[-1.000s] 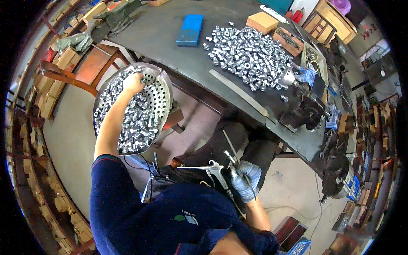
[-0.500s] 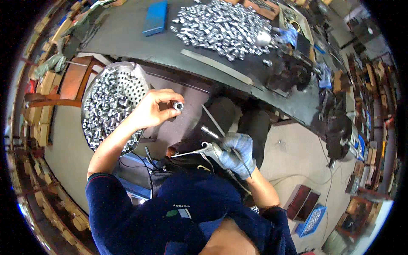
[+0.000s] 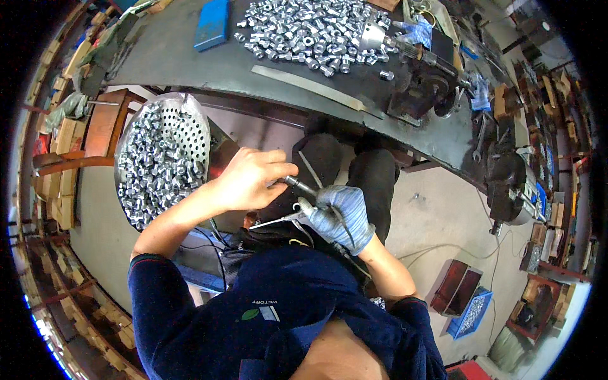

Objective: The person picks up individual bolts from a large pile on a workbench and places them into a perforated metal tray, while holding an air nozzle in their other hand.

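Bare and closed, my left hand (image 3: 253, 180) pinches a small metal fitting (image 3: 289, 180), mostly covered by the fingers. The fitting meets the end of a shiny round metal rod (image 3: 304, 188); how far the rod enters it is hidden. My right hand (image 3: 342, 218), in a grey-blue glove, grips this rod together with an air blow gun (image 3: 294, 217), whose thin nozzle points left. A narrow metal strip (image 3: 309, 168) also sticks out of the gloved hand. Left of my left hand, a perforated metal pan (image 3: 190, 120) holds many similar fittings.
On the dark workbench (image 3: 171, 60) lie a heap of fittings (image 3: 310, 35), a blue box (image 3: 212, 25) and a flat metal bar (image 3: 307, 87). A black vise-like device (image 3: 421, 88) stands at right. A blue crate (image 3: 472, 313) and a hose (image 3: 443, 248) are on the floor.
My left hand has moved right and slightly down, bringing the fitting onto the rod's end. The right hand has shifted slightly up and left. The view has shifted a little.
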`<action>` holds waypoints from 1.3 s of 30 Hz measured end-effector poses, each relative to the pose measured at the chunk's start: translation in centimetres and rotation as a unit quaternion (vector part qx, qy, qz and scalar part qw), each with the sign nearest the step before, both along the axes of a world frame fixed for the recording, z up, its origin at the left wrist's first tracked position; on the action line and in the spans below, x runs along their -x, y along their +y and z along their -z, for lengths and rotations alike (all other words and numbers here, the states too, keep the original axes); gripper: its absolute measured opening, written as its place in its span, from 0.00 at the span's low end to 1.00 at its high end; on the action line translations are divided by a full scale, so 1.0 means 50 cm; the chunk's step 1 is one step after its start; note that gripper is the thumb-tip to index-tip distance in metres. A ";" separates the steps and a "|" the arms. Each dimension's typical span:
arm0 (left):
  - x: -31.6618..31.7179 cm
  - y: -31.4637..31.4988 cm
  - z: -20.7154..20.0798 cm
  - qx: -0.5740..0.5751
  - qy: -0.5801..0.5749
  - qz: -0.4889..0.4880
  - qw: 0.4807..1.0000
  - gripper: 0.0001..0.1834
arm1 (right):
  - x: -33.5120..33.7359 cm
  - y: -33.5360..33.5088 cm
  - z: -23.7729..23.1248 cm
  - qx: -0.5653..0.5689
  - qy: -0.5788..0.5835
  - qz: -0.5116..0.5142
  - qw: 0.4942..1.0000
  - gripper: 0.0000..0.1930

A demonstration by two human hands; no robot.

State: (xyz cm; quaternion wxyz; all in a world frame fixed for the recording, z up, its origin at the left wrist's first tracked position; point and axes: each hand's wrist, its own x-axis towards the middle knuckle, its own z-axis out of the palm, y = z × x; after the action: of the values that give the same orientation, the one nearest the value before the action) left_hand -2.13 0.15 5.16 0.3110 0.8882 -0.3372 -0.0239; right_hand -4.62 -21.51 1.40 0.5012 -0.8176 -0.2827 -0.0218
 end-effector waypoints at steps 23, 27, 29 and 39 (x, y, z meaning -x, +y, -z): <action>-0.054 0.037 0.075 0.033 -0.079 -0.170 0.982 0.14 | 0.010 -0.001 -0.058 -0.107 -0.066 -0.072 0.990 0.18; -0.042 0.020 0.054 -0.021 -0.049 -0.168 0.984 0.12 | 0.006 0.015 -0.050 -0.051 -0.070 -0.050 0.995 0.17; -0.041 0.009 0.061 -0.023 -0.064 -0.152 0.986 0.13 | -0.006 0.037 -0.054 -0.041 -0.075 -0.035 0.996 0.17; -0.171 0.009 0.062 -0.093 -0.031 -0.193 0.976 0.13 | 0.006 -0.006 -0.045 0.031 -0.150 0.040 0.987 0.15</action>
State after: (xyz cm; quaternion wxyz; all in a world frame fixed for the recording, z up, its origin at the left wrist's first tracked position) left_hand 6.44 0.59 2.04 0.2155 0.9619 -0.1651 0.0327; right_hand -4.91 -21.83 3.62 0.4260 -0.8310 -0.3221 -0.1555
